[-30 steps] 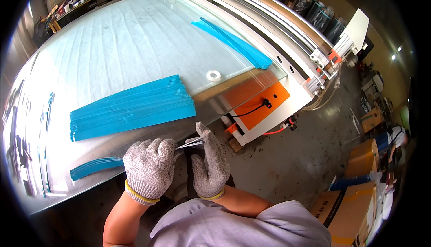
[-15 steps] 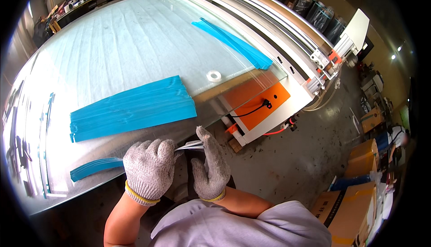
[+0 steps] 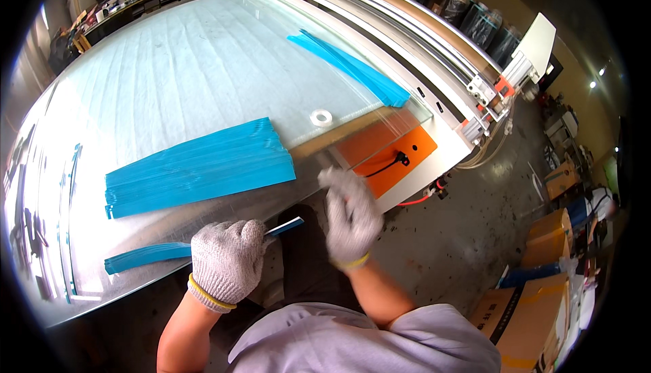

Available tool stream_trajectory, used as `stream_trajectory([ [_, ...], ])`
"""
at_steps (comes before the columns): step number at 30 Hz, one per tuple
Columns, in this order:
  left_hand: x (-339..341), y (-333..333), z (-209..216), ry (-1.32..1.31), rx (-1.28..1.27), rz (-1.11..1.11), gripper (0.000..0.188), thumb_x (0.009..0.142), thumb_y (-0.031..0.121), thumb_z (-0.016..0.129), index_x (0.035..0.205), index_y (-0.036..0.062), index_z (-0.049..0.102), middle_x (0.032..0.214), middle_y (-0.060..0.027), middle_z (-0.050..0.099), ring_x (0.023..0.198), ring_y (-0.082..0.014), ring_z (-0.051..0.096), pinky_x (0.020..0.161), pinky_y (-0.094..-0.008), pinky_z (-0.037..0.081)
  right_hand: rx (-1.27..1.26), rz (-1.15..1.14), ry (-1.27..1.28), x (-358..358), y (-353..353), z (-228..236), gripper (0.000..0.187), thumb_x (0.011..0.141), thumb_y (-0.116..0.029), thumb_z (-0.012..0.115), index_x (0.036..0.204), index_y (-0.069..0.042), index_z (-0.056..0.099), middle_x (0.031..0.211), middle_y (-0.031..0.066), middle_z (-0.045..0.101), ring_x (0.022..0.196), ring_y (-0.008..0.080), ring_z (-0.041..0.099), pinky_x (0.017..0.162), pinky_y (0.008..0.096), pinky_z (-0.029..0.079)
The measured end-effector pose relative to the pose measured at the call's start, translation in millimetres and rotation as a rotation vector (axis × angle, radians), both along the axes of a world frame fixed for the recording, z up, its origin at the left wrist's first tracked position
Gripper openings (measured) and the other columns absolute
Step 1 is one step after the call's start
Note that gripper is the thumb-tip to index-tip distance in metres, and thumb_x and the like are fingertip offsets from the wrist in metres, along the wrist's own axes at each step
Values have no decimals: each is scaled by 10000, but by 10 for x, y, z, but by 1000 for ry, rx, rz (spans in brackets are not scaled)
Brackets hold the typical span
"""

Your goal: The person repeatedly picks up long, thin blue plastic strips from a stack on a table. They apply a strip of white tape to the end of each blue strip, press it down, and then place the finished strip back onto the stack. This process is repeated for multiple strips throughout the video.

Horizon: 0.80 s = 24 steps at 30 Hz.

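My left hand (image 3: 228, 258), in a pale knitted glove with a yellow cuff edge, is closed around a bundle of narrow blue strips (image 3: 146, 256). The bundle's longer part lies over the table's front edge to the left, and a short end with a white face (image 3: 287, 225) sticks out right of the fist. My right hand (image 3: 352, 217), gloved alike, is raised apart from that end, near the glass corner. It is slightly blurred, its fingers look loosely apart and no object shows in it. A broad stack of blue strips (image 3: 200, 166) lies on the table beyond my left hand.
A large glass-covered table (image 3: 169, 68) spreads ahead, bearing a white tape roll (image 3: 321, 117) and another blue strip bundle (image 3: 356, 68). A machine with long metal rollers (image 3: 407, 34) borders the right side, with an orange panel (image 3: 400, 152) below. Cardboard boxes (image 3: 536, 312) stand lower right.
My right hand has moved right and up, away from the strip ends it was touching. My left hand has kept its hold, and the bundle's short end now shows uncovered.
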<state>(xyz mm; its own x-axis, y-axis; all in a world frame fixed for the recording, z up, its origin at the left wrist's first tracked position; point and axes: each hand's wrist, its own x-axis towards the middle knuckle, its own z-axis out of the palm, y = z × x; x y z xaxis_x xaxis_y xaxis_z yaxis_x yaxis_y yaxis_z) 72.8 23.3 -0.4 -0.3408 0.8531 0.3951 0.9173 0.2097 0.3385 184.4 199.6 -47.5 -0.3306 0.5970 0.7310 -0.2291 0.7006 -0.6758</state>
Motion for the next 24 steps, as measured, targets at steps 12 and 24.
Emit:
stream_trajectory([
  [12,-56,93,-87,-25,-65,1,164,828,134,726,799,56,585,720,-163,624,716,-409,637,638,-508,489,412,-104,-785,-846,1538,-69,299,833,-145,767,1121,-80,716,1060,154,734,1018,367,684,922,451,551],
  [24,-469,67,90,-274,-28,64,160,940,108,602,818,6,615,714,-218,637,670,-424,638,621,-445,507,-622,734,-326,-94,412,172,229,983,-32,657,1210,-26,685,1036,-5,686,892,50,583,786,204,487],
])
